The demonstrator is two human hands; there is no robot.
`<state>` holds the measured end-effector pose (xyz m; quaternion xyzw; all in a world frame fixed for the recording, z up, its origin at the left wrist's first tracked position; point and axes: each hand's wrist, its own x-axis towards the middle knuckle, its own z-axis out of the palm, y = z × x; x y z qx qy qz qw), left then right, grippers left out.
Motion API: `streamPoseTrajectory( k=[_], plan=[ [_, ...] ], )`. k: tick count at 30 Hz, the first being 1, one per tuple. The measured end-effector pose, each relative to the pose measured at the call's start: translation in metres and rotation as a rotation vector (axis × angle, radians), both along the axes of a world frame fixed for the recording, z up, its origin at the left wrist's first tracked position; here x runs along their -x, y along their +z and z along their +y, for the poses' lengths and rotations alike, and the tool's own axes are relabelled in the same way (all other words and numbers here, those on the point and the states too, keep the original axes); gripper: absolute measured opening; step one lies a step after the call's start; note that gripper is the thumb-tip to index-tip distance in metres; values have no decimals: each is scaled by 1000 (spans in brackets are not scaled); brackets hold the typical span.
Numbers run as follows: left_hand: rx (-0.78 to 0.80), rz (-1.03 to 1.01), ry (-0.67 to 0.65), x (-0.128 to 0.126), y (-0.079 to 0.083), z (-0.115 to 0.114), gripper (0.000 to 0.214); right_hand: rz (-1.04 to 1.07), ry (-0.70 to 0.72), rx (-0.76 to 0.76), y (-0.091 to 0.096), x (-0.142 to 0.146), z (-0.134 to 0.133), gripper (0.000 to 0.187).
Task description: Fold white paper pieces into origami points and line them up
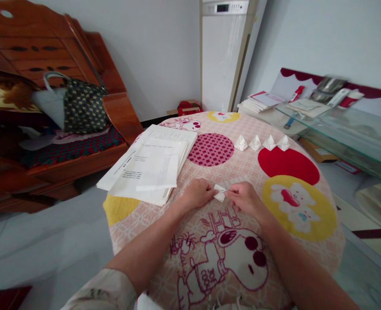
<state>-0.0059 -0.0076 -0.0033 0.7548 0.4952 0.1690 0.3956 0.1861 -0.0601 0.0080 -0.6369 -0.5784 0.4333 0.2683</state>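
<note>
Head view, two hands [197,193] [244,198] on one small paper [220,193], four folded papers [255,143]

Wooden bench [57,54] stands left of the fingers [206,187], on grey floor [57,249]. Pale wall [158,51] and white appliance [224,60] stand beyond; glass shelves [348,122] right.

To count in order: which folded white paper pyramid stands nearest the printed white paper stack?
The leftmost folded white paper pyramid, at the end toward the printed stack; the other three sit farther right.
</note>
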Motion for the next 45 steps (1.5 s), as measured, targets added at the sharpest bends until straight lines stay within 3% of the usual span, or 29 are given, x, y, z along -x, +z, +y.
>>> streamPoseTrajectory(
  k=[3, 6, 7, 12, 17, 23, 29, 45],
  plan=[
    [-266, 173, 34, -1, 3, -1, 36, -65, 122, -425, -2, -8, 4, 14],
    [-319, 219, -42, 0, 4, -1, 13, -118, 280, -532, -4, -12, 7, 21],
    [-334, 189, -88, 0, 4, 0, 4, -153, 316, -530, -4, -12, 7, 23],
    [-401, 98, -299, 1, 5, 0, 22, -303, 434, -533, -8, -10, 7, 19],
    [-394, 130, -391, 4, 10, -3, 22, -350, 478, -564, -12, -13, 9, 15],
    [-381, 148, -300, 0, 10, -4, 6, -273, 500, -579, -10, -17, 13, 23],
    [-326, 182, -192, 0, 8, 0, 9, -281, 417, -557, -10, -14, 16, 25],
    [45, 148, -99, 7, 16, 20, 19, -329, 164, -178, -2, -4, 29, 16]
  ],
)
